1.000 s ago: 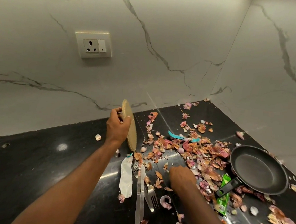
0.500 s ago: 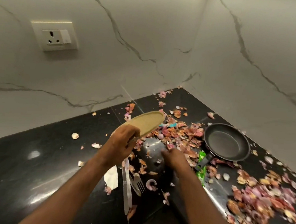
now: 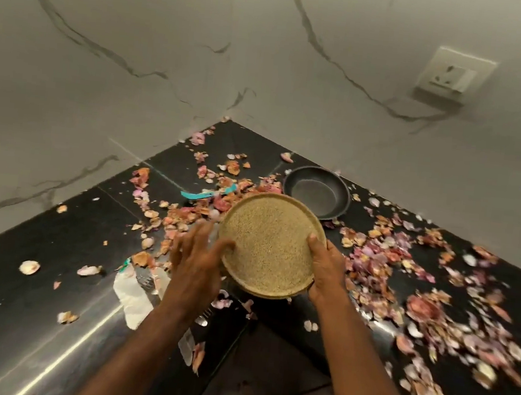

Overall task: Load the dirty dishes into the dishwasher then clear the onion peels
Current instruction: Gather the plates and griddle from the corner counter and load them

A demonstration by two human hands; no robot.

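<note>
Plate is held level above the table's front edge near the back corner. Right hand grips its rim w/ thumb on top; left hand is spread, fingertips touching the other rim. Keep it flat, clear the pan & onion peels.

A black, glossy tabletop fills the corner in front of me, meeting two white marble-look walls veined in grey. On the wall to my right sits a cream socket plate with a switch. A teal strip lies near the back of the tabletop (plastic or paper, I cannot tell). Closer to me, left of centre, a crumpled whitish wrapper lies flat on the dark surface, with a long bright streak of reflected light running beside it.
</note>
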